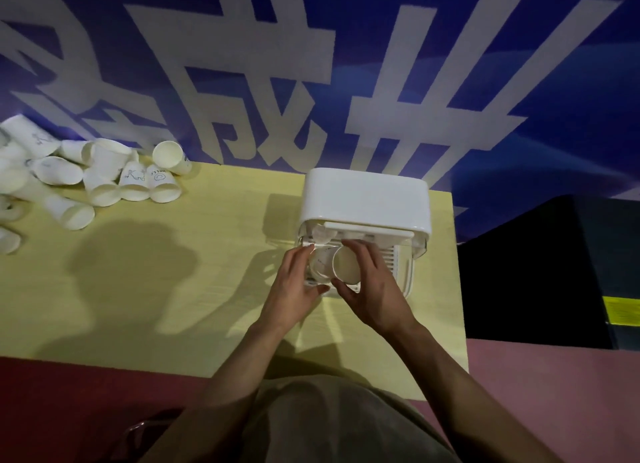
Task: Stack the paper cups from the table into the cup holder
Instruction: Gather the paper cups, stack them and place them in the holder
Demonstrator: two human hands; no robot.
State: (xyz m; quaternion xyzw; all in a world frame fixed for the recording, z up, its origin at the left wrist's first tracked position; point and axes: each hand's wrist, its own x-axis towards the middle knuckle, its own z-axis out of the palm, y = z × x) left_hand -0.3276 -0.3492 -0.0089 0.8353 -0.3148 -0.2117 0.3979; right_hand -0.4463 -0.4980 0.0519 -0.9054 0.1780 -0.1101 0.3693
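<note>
Paper cup (346, 267) lies on its side, mouth toward the camera, between both sets of fingers at the open front of the cup holder (365, 199). Judgement: keep it square to the slot and nest it gently. Right hand (372, 289) pinches the rim; left hand (294, 286) steadies beside it, fingers curled. Loose cups (104, 178) lie well left on the tabletop (173, 289).

The heap of white paper cups (69, 178) runs off the left edge. Small drawings on them are too blurry to read.
</note>
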